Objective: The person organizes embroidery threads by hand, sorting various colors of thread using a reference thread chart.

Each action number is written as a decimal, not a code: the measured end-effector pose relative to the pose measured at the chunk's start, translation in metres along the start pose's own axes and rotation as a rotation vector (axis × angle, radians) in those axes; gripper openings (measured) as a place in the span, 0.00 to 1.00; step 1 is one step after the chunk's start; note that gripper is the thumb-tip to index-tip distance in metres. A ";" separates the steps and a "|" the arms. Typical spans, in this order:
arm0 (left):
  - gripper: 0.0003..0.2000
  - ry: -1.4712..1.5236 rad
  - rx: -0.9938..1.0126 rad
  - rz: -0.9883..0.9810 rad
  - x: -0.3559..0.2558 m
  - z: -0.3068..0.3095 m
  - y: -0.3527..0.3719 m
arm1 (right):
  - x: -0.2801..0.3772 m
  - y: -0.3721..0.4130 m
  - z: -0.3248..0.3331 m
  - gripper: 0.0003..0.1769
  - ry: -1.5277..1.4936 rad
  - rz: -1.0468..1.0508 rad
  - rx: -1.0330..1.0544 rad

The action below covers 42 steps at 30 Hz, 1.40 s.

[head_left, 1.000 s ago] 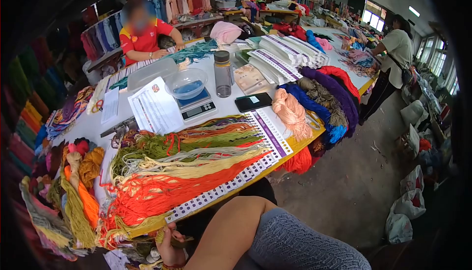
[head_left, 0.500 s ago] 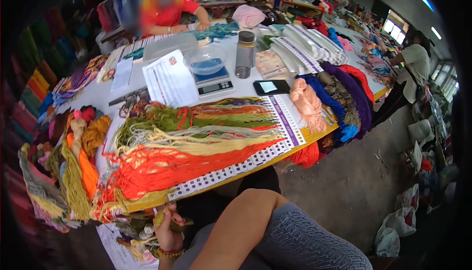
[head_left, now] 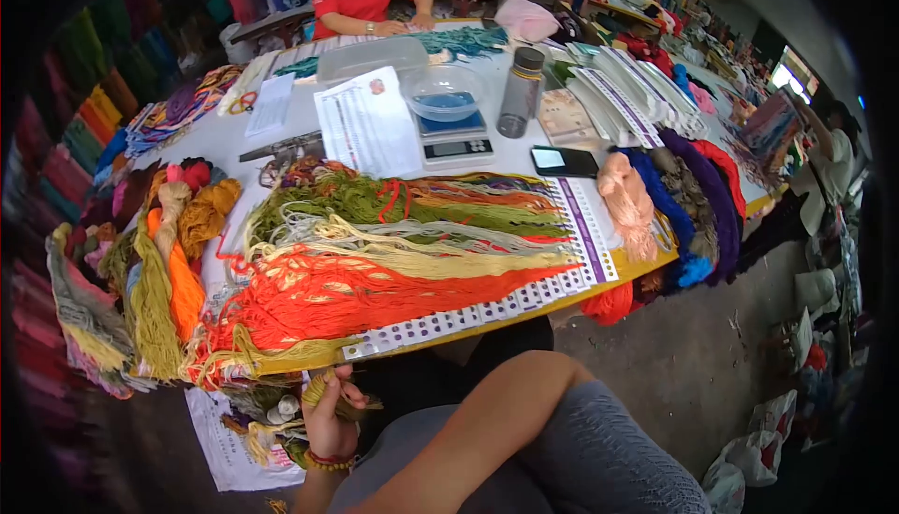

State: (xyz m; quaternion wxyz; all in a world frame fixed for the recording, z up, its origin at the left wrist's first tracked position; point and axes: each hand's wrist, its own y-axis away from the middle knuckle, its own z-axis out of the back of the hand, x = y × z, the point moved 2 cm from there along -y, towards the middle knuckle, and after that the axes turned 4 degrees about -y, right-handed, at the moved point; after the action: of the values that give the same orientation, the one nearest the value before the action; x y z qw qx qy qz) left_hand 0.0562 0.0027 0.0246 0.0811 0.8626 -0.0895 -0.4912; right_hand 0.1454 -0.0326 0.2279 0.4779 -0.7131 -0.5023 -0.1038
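Note:
My right hand (head_left: 328, 420) is below the table's front edge, with a beaded bracelet on its wrist. It is shut on a small olive-yellow bundle of yarn (head_left: 323, 390). The forearm runs back to a grey knit sleeve (head_left: 581, 448). Just above the hand, orange, yellow, cream and green yarn skeins (head_left: 375, 261) lie spread over a long shade card (head_left: 524, 299) with rows of small squares. More yarn ends and a printed sheet (head_left: 220, 448) hang below the table by the hand. My left hand is out of view.
On the white table (head_left: 225, 144) stand a digital scale (head_left: 454, 144) with a clear bowl, a bottle (head_left: 520, 93), a phone (head_left: 565, 161), papers and stacked shade cards. Yarn hanks hang off both ends. A person in red sits opposite; another person stands at the right.
The view has swung left and down, so the table sits more to the right. My right hand with the yarn bundle has risen a little toward the table edge.

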 end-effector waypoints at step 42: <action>0.08 -0.098 -0.114 -0.041 -0.018 0.028 -0.032 | -0.046 0.190 0.141 0.06 1.493 -0.355 -1.307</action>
State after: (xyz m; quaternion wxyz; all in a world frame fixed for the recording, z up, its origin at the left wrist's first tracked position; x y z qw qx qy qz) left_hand 0.0251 0.0364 0.0183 0.1156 0.8331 -0.0475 -0.5388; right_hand 0.2319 0.0428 0.0155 0.1630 -0.5028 -0.0181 -0.8487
